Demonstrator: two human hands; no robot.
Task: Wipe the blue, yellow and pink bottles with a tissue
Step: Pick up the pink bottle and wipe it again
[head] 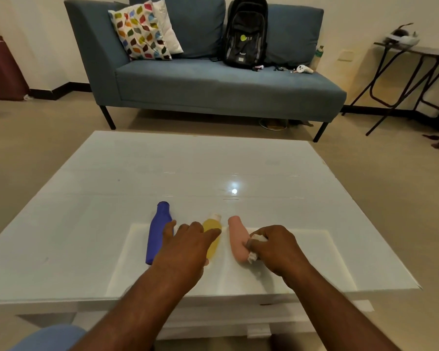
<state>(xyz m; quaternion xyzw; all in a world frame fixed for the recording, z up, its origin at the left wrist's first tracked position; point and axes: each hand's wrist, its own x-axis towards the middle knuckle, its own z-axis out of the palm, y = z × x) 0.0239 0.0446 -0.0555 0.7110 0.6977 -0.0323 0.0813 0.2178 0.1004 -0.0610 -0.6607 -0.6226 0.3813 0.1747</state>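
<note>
Three bottles lie side by side on the white glass counter (112, 188), a hand at two of them.

The blue bottle (158, 231), yellow bottle (212, 231) and pink bottle (236, 239) lie on their sides near the counter's front edge, caps pointing away, blue on the left, pink on the right. The left hand (188, 247) rests over the yellow bottle, fingers (212, 231) lightly curved across it and thumb toward the blue one; whether they truly grip it I cannot tell. The right hand (276, 247) has its fingers bunched around a crumpled white tissue (254, 254), pressed against the pink bottle's lower side. Behind stands a blue sofa (213, 84) with a black backpack (246, 34).
</note>
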